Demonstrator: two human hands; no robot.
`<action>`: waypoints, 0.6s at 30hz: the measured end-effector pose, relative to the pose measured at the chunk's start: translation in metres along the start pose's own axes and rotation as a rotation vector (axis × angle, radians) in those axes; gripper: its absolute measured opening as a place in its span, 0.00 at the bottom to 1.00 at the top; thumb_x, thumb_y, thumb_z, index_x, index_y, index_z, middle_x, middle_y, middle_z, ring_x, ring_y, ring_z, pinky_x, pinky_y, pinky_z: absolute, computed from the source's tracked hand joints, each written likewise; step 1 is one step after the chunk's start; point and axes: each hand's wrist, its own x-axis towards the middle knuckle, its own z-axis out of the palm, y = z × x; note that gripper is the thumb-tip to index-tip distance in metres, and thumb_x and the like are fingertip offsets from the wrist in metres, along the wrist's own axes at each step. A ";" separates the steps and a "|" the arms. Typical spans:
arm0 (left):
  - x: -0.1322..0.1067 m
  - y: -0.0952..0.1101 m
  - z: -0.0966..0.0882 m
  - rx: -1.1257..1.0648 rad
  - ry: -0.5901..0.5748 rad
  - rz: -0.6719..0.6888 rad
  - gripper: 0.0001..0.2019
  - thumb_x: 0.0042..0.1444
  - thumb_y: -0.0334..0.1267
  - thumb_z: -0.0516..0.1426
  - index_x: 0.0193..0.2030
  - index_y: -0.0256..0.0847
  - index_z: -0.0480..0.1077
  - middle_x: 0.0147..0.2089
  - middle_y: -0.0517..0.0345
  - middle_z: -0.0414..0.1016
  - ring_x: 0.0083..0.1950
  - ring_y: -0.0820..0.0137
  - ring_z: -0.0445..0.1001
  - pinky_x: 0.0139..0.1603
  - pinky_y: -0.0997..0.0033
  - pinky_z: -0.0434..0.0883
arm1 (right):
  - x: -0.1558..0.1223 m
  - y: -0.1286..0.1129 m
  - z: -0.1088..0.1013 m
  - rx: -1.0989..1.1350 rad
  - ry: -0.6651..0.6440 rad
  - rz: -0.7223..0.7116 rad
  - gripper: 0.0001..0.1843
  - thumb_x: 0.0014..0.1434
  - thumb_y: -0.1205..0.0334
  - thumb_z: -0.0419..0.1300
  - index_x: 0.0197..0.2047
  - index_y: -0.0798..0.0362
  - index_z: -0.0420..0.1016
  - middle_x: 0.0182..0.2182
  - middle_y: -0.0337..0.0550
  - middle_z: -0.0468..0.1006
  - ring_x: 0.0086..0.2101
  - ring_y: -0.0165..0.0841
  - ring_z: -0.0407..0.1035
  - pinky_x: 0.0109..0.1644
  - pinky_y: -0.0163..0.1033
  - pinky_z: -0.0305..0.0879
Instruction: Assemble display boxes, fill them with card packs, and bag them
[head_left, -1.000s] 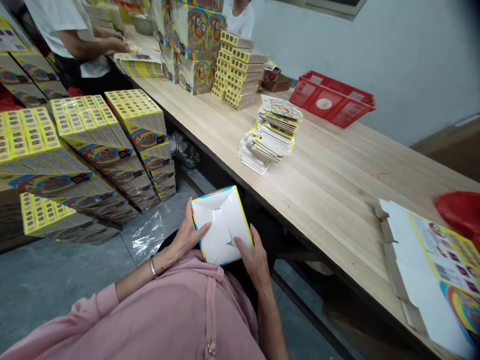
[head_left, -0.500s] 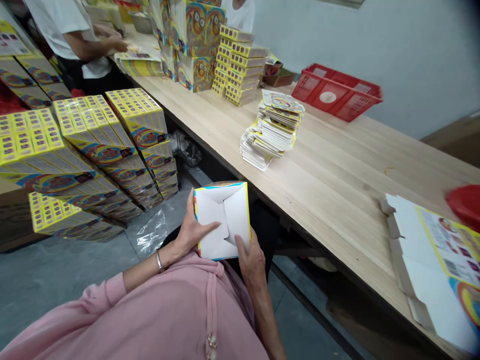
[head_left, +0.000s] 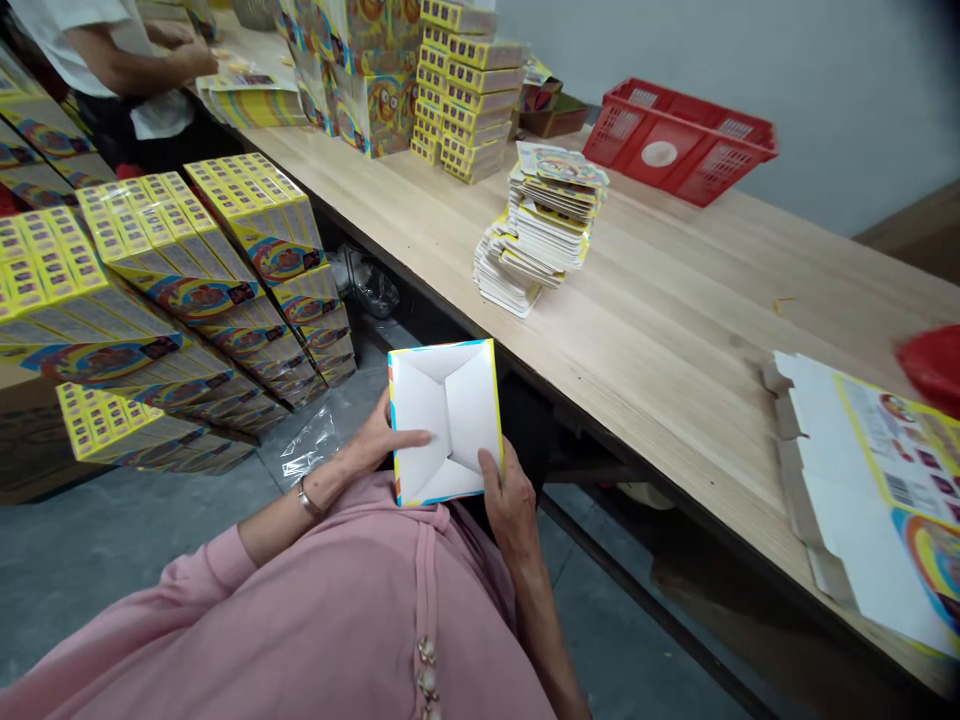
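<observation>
A cardboard box (head_left: 446, 420) is held open in front of the person's chest, gripped by the left hand (head_left: 375, 445), fingers across its white inside, and the right hand (head_left: 510, 500), thumb on its rim. A loose grip could let the folds spring apart. Counted: one box, one flat carton (head_left: 877, 480), one red basket (head_left: 675, 140).

The person is wearing a pink top (head_left: 300, 610) with long sleeves. Down the front of this top goes 1 narrow strip (head_left: 425, 590) of the same pink, and on it 3 small shiny buttons (head_left: 427, 680) can be seen. The left sleeve (head_left: 202, 565) is loose and ends in a narrow cuff. 1 thin silver bangle (head_left: 304, 498) sits just behind the left hand (head_left: 367, 447).
</observation>
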 end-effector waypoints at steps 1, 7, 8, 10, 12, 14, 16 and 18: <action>-0.001 0.002 0.000 0.053 0.023 0.022 0.45 0.35 0.45 0.74 0.61 0.40 0.62 0.52 0.48 0.77 0.53 0.53 0.76 0.53 0.51 0.76 | -0.001 0.000 -0.001 -0.009 0.018 -0.007 0.35 0.69 0.40 0.45 0.63 0.60 0.66 0.57 0.59 0.75 0.56 0.45 0.71 0.57 0.48 0.69; -0.008 0.005 0.008 0.218 0.237 0.183 0.41 0.46 0.50 0.68 0.65 0.40 0.58 0.55 0.48 0.76 0.53 0.57 0.76 0.51 0.55 0.77 | -0.010 -0.004 0.001 -0.071 0.015 -0.056 0.34 0.70 0.41 0.42 0.62 0.60 0.68 0.54 0.61 0.77 0.53 0.46 0.73 0.53 0.48 0.71; -0.008 0.004 0.009 0.203 0.240 0.201 0.41 0.48 0.51 0.67 0.66 0.40 0.58 0.55 0.48 0.76 0.52 0.57 0.77 0.50 0.56 0.77 | -0.011 -0.004 0.003 -0.083 0.017 -0.061 0.34 0.70 0.41 0.41 0.61 0.60 0.68 0.54 0.61 0.77 0.53 0.46 0.74 0.52 0.48 0.71; -0.007 0.003 0.011 0.201 0.274 0.260 0.42 0.47 0.51 0.68 0.66 0.41 0.58 0.58 0.48 0.74 0.54 0.57 0.76 0.53 0.56 0.76 | -0.014 -0.004 0.006 -0.112 0.046 -0.072 0.35 0.70 0.41 0.41 0.61 0.61 0.68 0.53 0.62 0.78 0.52 0.46 0.75 0.51 0.48 0.72; -0.006 0.003 0.012 0.211 0.312 0.295 0.41 0.48 0.53 0.67 0.66 0.42 0.59 0.61 0.48 0.72 0.58 0.57 0.73 0.58 0.56 0.73 | -0.015 -0.003 0.008 -0.135 0.077 -0.078 0.37 0.70 0.39 0.40 0.60 0.64 0.68 0.52 0.65 0.78 0.50 0.47 0.75 0.50 0.48 0.72; -0.006 0.006 0.011 0.179 0.224 0.206 0.40 0.52 0.55 0.64 0.67 0.42 0.57 0.61 0.47 0.72 0.57 0.56 0.74 0.56 0.56 0.74 | -0.015 -0.001 0.008 -0.138 0.072 -0.073 0.38 0.70 0.38 0.39 0.58 0.64 0.70 0.50 0.65 0.79 0.49 0.48 0.76 0.49 0.48 0.73; -0.008 0.011 0.008 0.129 0.012 0.061 0.42 0.51 0.55 0.64 0.69 0.44 0.53 0.58 0.47 0.74 0.54 0.56 0.76 0.51 0.56 0.77 | -0.015 -0.001 0.005 -0.107 0.037 -0.058 0.37 0.70 0.38 0.39 0.56 0.63 0.71 0.48 0.64 0.80 0.47 0.48 0.77 0.47 0.47 0.73; -0.012 0.020 0.003 0.129 -0.149 -0.006 0.48 0.46 0.51 0.68 0.70 0.44 0.49 0.57 0.47 0.75 0.52 0.54 0.77 0.48 0.56 0.78 | -0.016 -0.004 0.000 -0.049 0.003 -0.052 0.35 0.70 0.39 0.41 0.56 0.61 0.71 0.47 0.62 0.81 0.46 0.47 0.78 0.46 0.46 0.73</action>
